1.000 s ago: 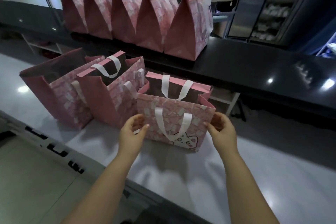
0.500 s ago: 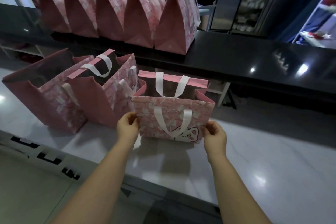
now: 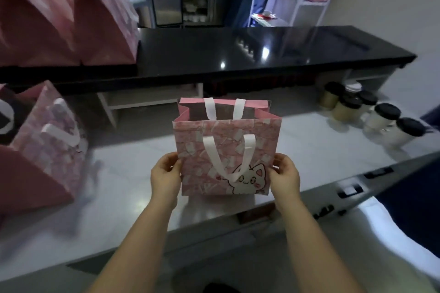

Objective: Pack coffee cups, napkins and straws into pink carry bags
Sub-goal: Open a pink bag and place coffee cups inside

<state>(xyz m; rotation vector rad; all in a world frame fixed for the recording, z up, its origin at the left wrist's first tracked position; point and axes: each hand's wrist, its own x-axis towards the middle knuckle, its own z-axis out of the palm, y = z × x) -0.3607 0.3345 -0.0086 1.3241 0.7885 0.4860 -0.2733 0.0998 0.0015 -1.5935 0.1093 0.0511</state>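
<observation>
I have the open pink bag (image 3: 226, 157) pinched by its two lower side edges, my left hand (image 3: 165, 175) closed on the left edge and my right hand (image 3: 285, 173) closed on the right, fingers (image 3: 279, 162) curled round onto the side panels. It stands upright at the near edge of the white worktop (image 3: 309, 150), mouth open, white ribbon handles hanging loose. It looks empty and very light, thin stiff card that creases if squeezed and tips at a nudge, so I judge the low corners the safest hold for now. Once loaded, I would take it by the handles or under the base. The lidded coffee cups (image 3: 371, 114) stand well apart to the right. They are likely heavier, spillable, best gripped round the body.
</observation>
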